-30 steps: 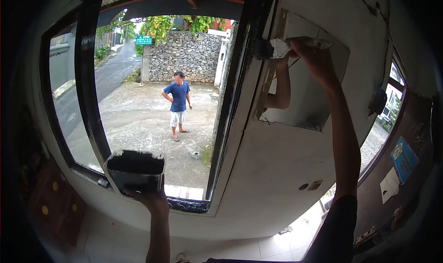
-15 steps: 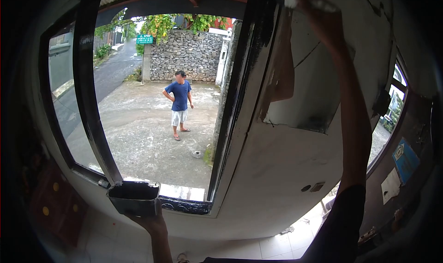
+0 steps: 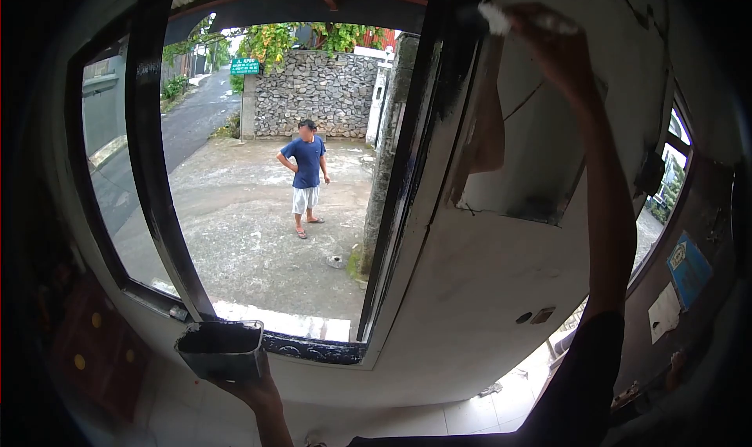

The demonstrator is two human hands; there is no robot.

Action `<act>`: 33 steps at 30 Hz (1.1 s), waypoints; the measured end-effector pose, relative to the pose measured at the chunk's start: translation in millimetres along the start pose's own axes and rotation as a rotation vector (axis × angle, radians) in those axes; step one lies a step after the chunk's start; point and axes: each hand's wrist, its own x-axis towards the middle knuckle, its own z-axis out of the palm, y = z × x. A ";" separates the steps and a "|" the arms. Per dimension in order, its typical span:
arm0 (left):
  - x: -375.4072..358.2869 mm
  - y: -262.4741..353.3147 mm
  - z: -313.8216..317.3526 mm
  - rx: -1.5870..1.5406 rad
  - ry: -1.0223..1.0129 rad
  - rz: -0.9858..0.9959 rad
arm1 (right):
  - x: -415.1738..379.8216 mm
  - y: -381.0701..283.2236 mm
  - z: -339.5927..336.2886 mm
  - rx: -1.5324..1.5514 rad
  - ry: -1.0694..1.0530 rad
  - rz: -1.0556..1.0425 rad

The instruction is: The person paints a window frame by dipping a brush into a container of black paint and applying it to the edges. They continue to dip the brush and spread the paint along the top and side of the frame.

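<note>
A: What do the hands hold?

B: The right hand (image 3: 552,47), raised between 1 and 2 o'clock, has its grip clamped on a white-banded paintbrush (image 3: 495,18). The left hand (image 3: 254,388), low at 7 o'clock, has its grip closed on the underside of a dark, rectangular, lidless tub (image 3: 225,363).

A: How does the brush lie?

B: Nearly level, its long axis running from 9 to 3 o'clock. It juts toward 9 from the grip, at the top of the glossy black window upright (image 3: 405,161). The right hand is the nearer one. The bristle end blurs into that darkness, so I cannot tell whether it touches. The tub sits well apart, at about 7 o'clock from the brush.

A: Any counts?

B: Two hands, one brush, one tub, one mirror-like wall panel (image 3: 536,184) at 2 o'clock, and one blue-shirted person (image 3: 307,165) outdoors.
</note>
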 end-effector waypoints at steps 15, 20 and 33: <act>8.3 -15.3 -32.4 0.673 -0.059 0.337 | -113.7 -72.9 44.5 0.129 -0.448 0.072; 18.8 -12.0 -49.1 1.008 -0.141 0.538 | -16.9 -20.2 17.4 -0.176 -0.124 -0.009; 19.0 -1.4 -5.1 0.468 -0.039 0.124 | -176.6 -100.7 68.6 0.067 -0.507 -0.041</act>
